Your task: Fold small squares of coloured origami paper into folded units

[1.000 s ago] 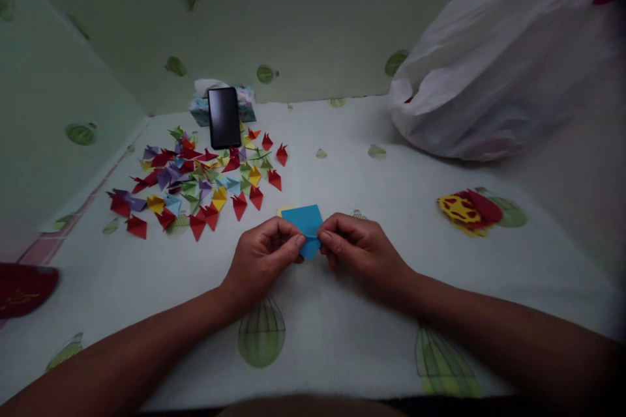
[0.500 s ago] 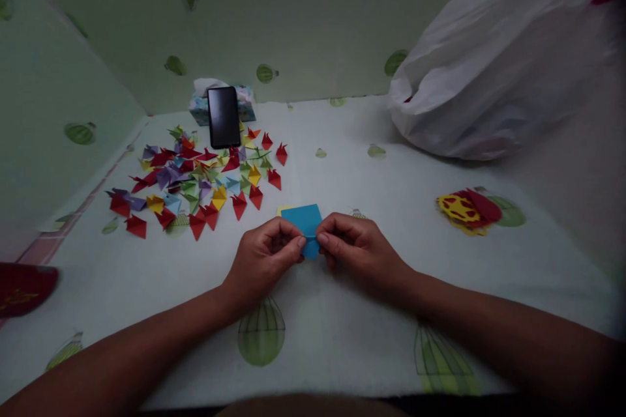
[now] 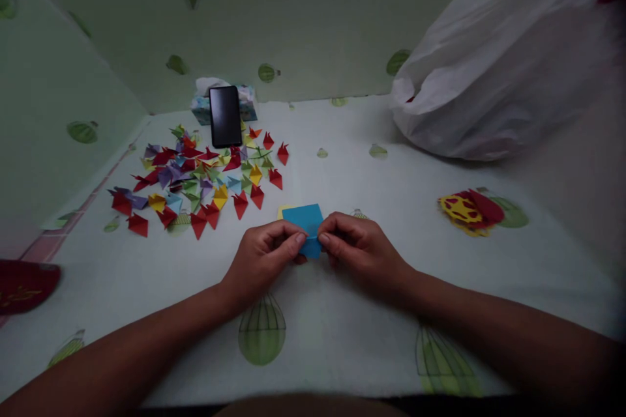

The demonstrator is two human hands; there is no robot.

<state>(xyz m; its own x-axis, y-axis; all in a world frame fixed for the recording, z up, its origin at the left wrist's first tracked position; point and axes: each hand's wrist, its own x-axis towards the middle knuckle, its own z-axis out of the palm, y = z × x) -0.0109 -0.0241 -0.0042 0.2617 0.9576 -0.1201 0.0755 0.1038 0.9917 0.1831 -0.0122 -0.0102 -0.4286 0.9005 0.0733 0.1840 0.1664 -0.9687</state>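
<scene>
Between my two hands is a small folded piece of blue paper (image 3: 310, 249), pinched at its left side by the thumb and fingers of my left hand (image 3: 268, 257). My right hand (image 3: 359, 247) grips its right side the same way. Just behind the fingertips lies a flat blue paper square (image 3: 302, 214), and yellow paper (image 3: 284, 209) peeks out at its left edge. Whether the folded piece touches that square, I cannot tell. Several folded paper cranes (image 3: 210, 214) in red, yellow, purple, green and blue are spread to the left of the hands.
A dark phone (image 3: 225, 117) leans on a tissue box (image 3: 248, 104) behind the cranes. At the right stand a large white plastic bag (image 3: 479, 78) and red and yellow cut-outs (image 3: 464, 210). A red object (image 3: 27, 287) sits at the left edge.
Both hands stay in nearly the same place on the blue paper. Its lower part, pointed before, now looks tilted and blunter. The whole view has shifted slightly.
</scene>
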